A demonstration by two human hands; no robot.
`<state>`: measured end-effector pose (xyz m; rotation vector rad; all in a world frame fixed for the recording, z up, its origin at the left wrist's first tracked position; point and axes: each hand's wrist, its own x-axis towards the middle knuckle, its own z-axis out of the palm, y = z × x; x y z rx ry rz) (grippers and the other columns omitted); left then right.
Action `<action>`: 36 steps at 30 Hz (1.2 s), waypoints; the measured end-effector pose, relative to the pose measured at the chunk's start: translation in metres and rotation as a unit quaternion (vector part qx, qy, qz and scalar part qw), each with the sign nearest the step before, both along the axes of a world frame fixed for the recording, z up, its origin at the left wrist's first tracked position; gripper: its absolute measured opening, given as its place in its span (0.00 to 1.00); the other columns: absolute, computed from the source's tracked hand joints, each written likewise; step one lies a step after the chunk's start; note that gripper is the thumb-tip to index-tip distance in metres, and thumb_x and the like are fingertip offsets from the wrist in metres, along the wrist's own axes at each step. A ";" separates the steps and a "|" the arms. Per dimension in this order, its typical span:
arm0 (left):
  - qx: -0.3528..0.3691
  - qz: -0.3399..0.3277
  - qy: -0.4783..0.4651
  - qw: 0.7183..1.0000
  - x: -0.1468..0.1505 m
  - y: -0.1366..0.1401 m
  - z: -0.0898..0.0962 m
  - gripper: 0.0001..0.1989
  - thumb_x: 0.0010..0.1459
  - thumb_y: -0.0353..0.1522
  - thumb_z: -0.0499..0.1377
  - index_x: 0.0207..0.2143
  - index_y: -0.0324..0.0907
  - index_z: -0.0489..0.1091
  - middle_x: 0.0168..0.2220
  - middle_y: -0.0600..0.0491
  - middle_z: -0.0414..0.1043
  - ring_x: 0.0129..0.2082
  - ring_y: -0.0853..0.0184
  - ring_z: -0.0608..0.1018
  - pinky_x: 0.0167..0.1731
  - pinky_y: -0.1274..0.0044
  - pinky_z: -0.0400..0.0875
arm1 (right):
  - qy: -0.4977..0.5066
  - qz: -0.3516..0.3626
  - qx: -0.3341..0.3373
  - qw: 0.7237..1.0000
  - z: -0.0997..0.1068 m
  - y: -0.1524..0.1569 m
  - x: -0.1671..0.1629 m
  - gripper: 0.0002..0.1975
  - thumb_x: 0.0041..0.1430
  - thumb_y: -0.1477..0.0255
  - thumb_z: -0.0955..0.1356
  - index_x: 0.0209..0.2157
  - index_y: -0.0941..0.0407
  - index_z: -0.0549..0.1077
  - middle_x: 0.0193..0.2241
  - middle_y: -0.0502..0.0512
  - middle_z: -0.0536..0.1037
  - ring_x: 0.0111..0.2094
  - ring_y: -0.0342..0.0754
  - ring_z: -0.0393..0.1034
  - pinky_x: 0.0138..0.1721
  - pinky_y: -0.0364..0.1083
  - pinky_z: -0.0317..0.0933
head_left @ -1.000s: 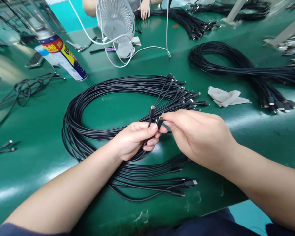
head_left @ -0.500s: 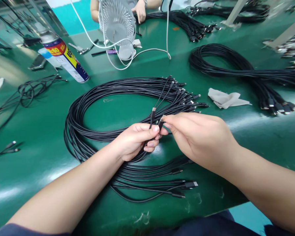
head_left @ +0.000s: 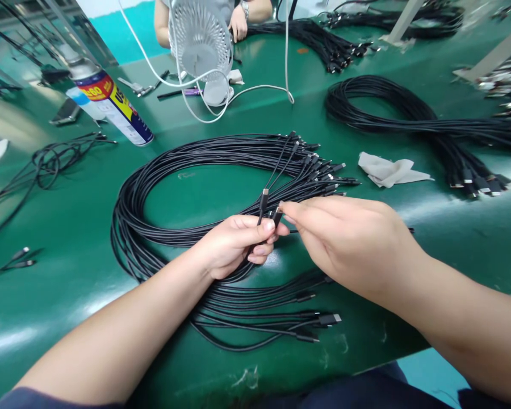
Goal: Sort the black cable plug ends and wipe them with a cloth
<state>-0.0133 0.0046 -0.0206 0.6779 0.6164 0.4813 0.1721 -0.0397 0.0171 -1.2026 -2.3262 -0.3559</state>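
My left hand (head_left: 242, 238) is closed around black USB cables, their plugs standing up past the thumb. One plug (head_left: 264, 199) with a metal tip points upward, and a second plug (head_left: 277, 215) leans beside it. My right hand (head_left: 349, 244) is pinched at the metal end of that second plug; its fingertips partly cover it. Behind and beneath both hands lies a large coil of black cables (head_left: 128, 199), its many plugs fanned out to the right. Closer to me, several loose cable ends (head_left: 330, 320) rest on the green table (head_left: 221, 375).
A spray can (head_left: 114, 105) stands at the back left beside a small white fan (head_left: 202, 45) with a white cord. A crumpled cloth (head_left: 392, 170) and another cable bundle (head_left: 378, 102) lie to the right. Across the table, a person's hand (head_left: 238, 24) touches more cables.
My hands stay almost in place at the plugs. The right fingertips have shifted very slightly on the plug's end, and the view has moved a little.
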 end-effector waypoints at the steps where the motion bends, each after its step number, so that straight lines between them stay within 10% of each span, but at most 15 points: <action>1: -0.001 -0.001 0.000 1.000 0.000 0.000 0.000 0.12 0.47 0.36 0.69 0.29 0.34 0.77 0.20 0.56 0.61 0.18 0.78 0.62 0.17 0.83 0.50 | -0.003 0.002 0.001 1.000 0.000 0.000 0.000 0.13 0.60 0.80 0.62 0.41 0.62 0.78 0.34 0.57 0.83 0.31 0.48 0.77 0.31 0.45 0.69; 36: 0.015 0.032 0.013 0.999 0.003 -0.002 0.001 0.13 0.47 0.37 0.69 0.30 0.34 0.78 0.22 0.56 0.61 0.18 0.80 0.63 0.16 0.85 0.51 | -0.003 -0.024 -0.009 1.000 -0.004 0.002 -0.005 0.13 0.59 0.81 0.62 0.40 0.64 0.77 0.34 0.58 0.82 0.27 0.47 0.75 0.24 0.45 0.63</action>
